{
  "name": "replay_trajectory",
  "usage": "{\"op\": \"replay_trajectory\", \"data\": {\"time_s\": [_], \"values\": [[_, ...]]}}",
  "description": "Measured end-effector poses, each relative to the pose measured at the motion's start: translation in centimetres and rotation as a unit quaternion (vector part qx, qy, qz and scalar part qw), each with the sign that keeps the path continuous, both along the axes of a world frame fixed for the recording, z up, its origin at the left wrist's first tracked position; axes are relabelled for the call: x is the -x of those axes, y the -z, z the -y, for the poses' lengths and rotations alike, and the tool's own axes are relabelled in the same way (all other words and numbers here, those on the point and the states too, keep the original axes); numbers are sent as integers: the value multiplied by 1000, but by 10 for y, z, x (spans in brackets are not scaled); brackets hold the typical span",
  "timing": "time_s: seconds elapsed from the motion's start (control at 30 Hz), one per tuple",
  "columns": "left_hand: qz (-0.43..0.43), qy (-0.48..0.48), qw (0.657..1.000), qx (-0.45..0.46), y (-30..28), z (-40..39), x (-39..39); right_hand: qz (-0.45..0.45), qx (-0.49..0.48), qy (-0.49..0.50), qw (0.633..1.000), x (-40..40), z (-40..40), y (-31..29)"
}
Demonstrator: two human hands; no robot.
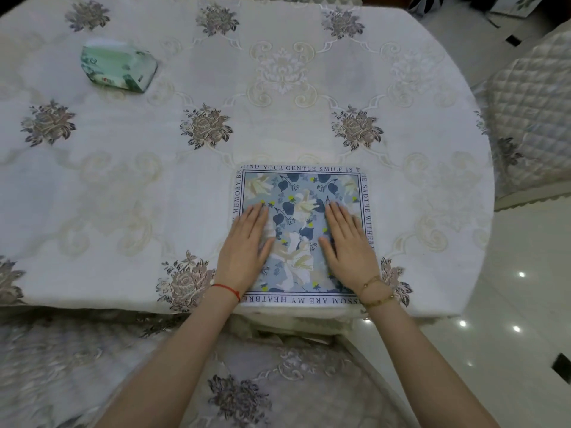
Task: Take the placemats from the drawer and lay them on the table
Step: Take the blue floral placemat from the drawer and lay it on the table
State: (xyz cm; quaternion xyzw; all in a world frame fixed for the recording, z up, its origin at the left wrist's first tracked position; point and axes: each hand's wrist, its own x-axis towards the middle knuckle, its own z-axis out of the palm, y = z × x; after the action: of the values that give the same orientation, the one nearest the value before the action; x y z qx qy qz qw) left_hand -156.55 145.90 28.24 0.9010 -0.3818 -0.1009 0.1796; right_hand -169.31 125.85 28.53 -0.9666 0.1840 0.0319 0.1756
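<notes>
Both hands flat on placemat (301, 233); tissue pack (119, 67) far-left.

Left hand (245, 248) and right hand (349, 245) press flat, palms down, on the blue floral placemat (298, 217) between them, tissue pack (119, 67) far beyond the left hand.

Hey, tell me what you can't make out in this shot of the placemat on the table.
Head view only:
- Placemat border text: partly covered by the left hand and right hand.
- Green packet: print too blurred to read.
- Drawer: out of frame.
- More placemats underneath: cannot tell.
</notes>
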Motion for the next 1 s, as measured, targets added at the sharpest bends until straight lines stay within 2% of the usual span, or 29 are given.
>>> {"op": "replay_trajectory", "data": {"time_s": [0.23, 0.33, 0.47, 0.67, 0.83, 1.0], "values": [[3, -44, 999, -31, -6, -42, 3, -16, 3, 58, 998, 55, 10, -15], [-7, -1, 1000, -17, -13, -45, 27, -6, -9, 5, 1000, 56, -15, -21], [-30, 57, 998, -16, -12, -38, 60, -43, -7, -65, 997, 56, -55, -13], [-47, -14, 999, -4, -7, -67, 71, -23, -41, -17, 999, 93, -35, -13], [-21, -11, 999, -28, -12, -85, 65, -9, -38, 36, 999, 120, -18, -19], [-18, -10, 1000, -8, -22, -63, 62, -1, -27, 12, 1000, 90, -20, -29]]}}
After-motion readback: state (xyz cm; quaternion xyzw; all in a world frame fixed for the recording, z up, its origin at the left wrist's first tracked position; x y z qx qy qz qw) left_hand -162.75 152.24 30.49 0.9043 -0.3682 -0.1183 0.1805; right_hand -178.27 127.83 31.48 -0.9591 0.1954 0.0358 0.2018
